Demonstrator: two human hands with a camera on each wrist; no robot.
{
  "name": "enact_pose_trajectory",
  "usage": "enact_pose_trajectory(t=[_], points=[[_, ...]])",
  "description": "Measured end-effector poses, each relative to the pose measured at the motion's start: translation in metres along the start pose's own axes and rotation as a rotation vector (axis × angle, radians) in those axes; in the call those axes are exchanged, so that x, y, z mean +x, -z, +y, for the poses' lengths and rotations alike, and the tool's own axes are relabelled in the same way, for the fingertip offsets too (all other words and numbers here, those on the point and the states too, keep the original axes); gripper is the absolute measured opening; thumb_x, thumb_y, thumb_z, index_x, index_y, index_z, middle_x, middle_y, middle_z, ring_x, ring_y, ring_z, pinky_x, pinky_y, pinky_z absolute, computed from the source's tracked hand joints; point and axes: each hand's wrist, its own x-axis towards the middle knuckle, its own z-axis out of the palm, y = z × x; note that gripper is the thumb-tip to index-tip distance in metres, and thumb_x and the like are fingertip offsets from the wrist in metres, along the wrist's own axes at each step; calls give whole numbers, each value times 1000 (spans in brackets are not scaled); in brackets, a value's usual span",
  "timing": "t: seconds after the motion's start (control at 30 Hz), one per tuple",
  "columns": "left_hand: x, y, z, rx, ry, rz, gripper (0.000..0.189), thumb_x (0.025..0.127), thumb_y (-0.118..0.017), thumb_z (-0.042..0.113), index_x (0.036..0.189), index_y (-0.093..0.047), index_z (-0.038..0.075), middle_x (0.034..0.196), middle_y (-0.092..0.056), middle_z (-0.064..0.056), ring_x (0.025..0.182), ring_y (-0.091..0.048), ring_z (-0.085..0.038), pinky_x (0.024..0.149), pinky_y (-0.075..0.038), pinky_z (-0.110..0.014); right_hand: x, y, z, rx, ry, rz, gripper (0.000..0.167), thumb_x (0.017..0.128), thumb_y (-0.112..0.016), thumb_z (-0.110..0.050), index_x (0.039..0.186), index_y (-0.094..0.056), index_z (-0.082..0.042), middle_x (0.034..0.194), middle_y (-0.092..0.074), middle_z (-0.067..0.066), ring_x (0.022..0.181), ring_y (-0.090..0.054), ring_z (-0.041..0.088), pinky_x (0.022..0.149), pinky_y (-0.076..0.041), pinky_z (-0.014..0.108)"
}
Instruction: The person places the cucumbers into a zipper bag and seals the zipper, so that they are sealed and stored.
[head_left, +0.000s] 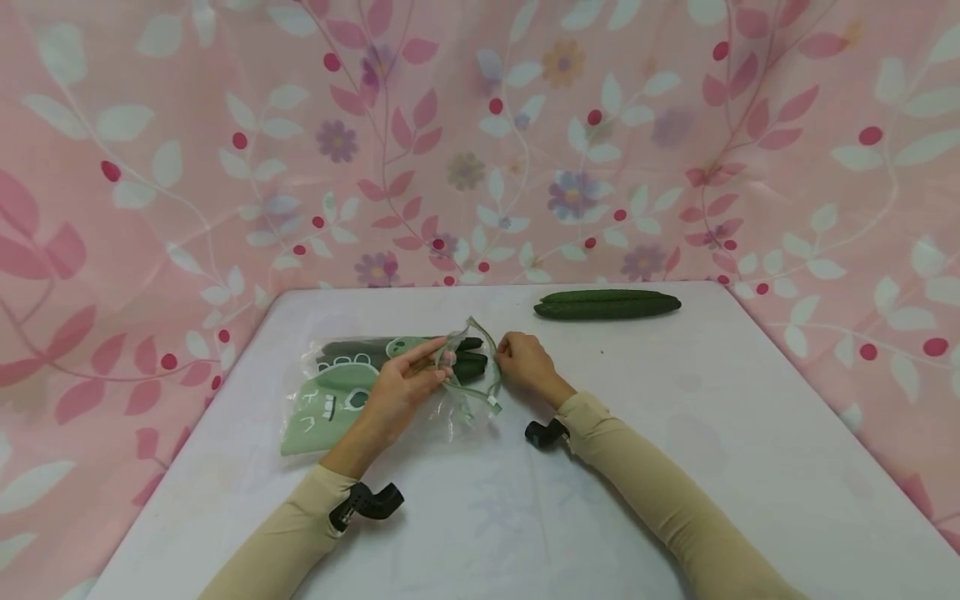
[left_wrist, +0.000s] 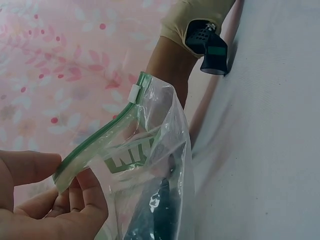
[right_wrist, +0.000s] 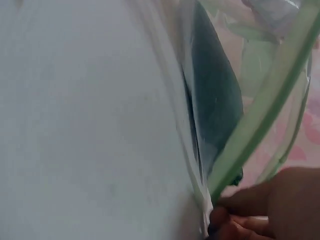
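Observation:
A clear zip bag (head_left: 318, 421) with a green cartoon print lies on the left of the table, its mouth facing right. Dark green cucumbers (head_left: 471, 365) are inside, their ends showing at the mouth. My left hand (head_left: 401, 385) pinches one green zip edge (left_wrist: 102, 132) between thumb and fingers. Across the mouth, my right hand (head_left: 528, 367) pinches the opposite part of the rim, seen close up as a green strip (right_wrist: 262, 112) in the right wrist view. The mouth stands spread between both hands. A white zip slider (left_wrist: 134, 93) sits on the green edge.
Farther back on the right, more dark green cucumbers (head_left: 607, 306) lie side by side on the white-covered table (head_left: 720, 433). A pink floral curtain (head_left: 465, 167) hangs behind the table and along its sides. Each wrist carries a black camera (head_left: 546, 433).

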Motion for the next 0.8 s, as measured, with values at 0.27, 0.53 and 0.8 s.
enact_pose_trajectory(t=[0.27, 0.53, 0.8], points=[[1, 1, 0, 5, 14, -5, 59, 102, -59, -6, 157, -39, -4, 142, -49, -23, 114, -62, -20, 96, -52, -29, -14, 17, 5, 112, 152, -53, 20, 93, -77, -19, 103, -70, -3, 79, -65, 2, 67, -58, 18, 64, -50, 36], [1, -1, 1, 6, 25, 8, 58, 102, -59, -6, 157, -42, 0, 152, -40, -21, 113, -63, -19, 97, -53, -30, -31, 31, -1, 179, 216, -276, 23, 90, -83, -33, 94, -75, -13, 68, -64, -2, 64, -58, 16, 60, -45, 31], [1, -2, -1, -5, 28, 3, 59, 102, -59, -7, 158, -41, 0, 145, -46, -22, 112, -64, -20, 96, -53, -30, -33, 36, 5, 234, 210, -348, 21, 95, -77, -31, 103, -77, -11, 75, -70, 2, 69, -65, 18, 64, -51, 32]])
